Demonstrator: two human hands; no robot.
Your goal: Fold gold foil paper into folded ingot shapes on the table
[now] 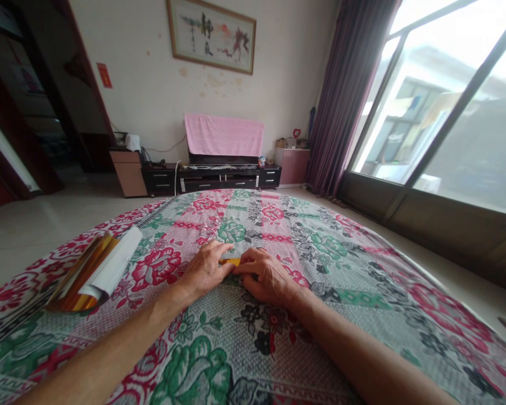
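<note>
A small yellow-gold piece (pixel 231 261), which looks like folded shiny paper, lies between my two hands over the patterned cloth. My left hand (pixel 206 267) has its thumb and fingers at the left end of this piece. At its right end, my right hand (pixel 265 274) pinches the piece with bent fingers, which cover part of it. To the left of my hands lies a loose stack of curled sheets, with gold foil paper (pixel 86 270) beside a rolled white sheet (pixel 113 261).
A flowered tablecloth (pixel 320 337) in red, green and grey covers the round-edged table. Beyond stand a low black cabinet (pixel 219 181) and a television under a pink towel (pixel 223 135). A purple curtain (pixel 341 95) and a large window are at the right.
</note>
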